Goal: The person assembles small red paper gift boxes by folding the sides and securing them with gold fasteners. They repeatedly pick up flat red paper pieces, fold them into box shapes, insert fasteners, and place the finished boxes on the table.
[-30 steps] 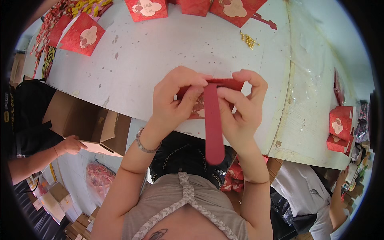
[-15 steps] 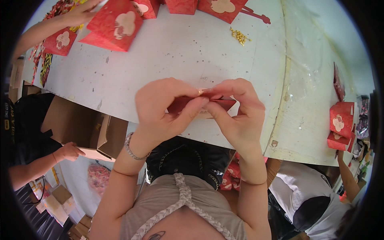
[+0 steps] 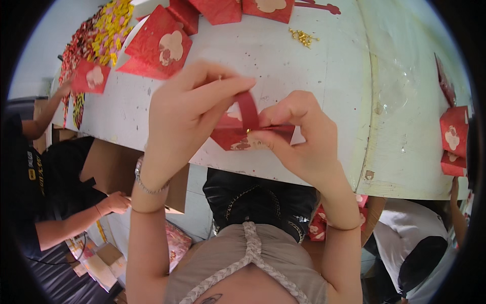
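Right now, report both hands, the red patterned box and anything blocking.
Left hand gripping curved dark-red strap. Right hand pinching red patterned box at top edge. Small branching gold-coloured cluster beyond, not in the way.

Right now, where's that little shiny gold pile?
In the head view, the gold pile lies upper right of centre on the white table, below the dark red strip.

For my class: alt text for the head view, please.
A person's left hand holds a curved maroon strap at a red patterned box; the right hand pinches the box's top. Beyond, small gold pieces and red boxes with pale labels sit on a white table.
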`<control>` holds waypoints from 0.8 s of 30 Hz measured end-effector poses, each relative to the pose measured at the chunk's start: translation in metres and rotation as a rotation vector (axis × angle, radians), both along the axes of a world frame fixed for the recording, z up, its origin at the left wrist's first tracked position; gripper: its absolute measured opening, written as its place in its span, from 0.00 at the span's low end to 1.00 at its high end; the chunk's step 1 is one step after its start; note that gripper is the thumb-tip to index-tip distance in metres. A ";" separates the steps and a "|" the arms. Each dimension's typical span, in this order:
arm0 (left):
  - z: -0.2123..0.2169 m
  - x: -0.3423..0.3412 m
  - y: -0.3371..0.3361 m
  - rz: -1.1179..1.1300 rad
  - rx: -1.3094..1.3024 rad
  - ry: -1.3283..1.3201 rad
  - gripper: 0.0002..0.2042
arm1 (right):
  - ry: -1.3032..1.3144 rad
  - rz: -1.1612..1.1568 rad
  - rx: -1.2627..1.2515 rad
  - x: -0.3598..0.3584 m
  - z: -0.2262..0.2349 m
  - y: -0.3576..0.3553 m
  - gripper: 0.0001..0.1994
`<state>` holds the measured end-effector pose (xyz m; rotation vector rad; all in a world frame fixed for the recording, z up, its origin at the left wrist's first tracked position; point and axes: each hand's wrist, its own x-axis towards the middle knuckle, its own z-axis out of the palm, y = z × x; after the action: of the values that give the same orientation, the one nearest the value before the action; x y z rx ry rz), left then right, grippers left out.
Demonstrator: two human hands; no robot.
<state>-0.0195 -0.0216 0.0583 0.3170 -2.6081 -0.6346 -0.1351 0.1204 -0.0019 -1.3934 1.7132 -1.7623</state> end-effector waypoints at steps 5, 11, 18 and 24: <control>-0.014 0.019 0.012 0.134 0.639 0.027 0.12 | 0.132 0.054 -0.140 -0.006 0.000 -0.002 0.15; -0.018 0.016 0.026 0.176 0.829 0.109 0.08 | 0.136 0.032 -0.196 -0.006 -0.005 -0.003 0.18; -0.026 0.018 0.031 0.120 0.843 0.322 0.02 | 0.105 -0.015 -0.255 -0.002 -0.010 -0.007 0.11; -0.026 0.021 0.035 0.117 0.846 0.308 0.03 | 0.108 -0.038 -0.286 -0.001 -0.011 -0.008 0.11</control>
<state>0.0017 0.0139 0.0325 0.5597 -1.8940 -1.5790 -0.1364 0.1123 -0.0128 -1.6074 1.5966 -2.0520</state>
